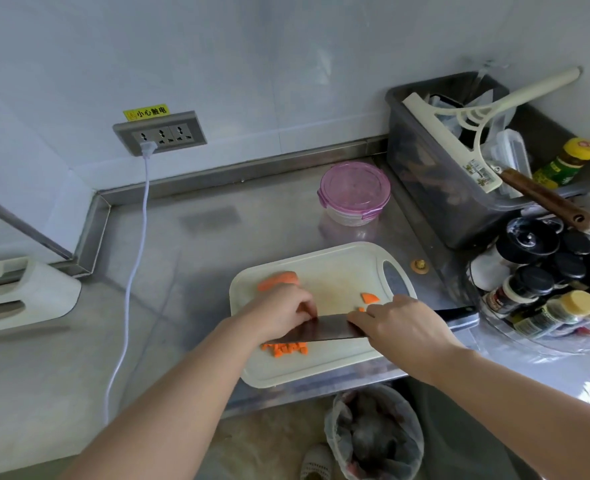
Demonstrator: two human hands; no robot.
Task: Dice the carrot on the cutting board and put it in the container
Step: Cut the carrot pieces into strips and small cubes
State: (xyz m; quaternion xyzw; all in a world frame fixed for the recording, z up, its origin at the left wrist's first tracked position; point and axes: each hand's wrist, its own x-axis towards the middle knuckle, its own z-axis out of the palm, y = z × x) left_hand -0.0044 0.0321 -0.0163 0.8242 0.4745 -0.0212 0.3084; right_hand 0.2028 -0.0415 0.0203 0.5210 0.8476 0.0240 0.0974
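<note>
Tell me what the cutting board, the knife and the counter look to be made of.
Cutting board: likely plastic, matte cream, with a moulded handle slot.
Knife: blade is metal, probably steel, with a grey sheen.
Counter: looks like brushed stainless steel, with dull reflections.

A grey wall socket (159,134) is sitting in the pale wall (252,64), a yellow sticker (146,113) clinging just above it. A white cord (145,195) is hanging from it over the steel counter (200,265) lying below it. Below and right of it, a lined waste bin (373,434) is standing on the floor (262,445).
</note>
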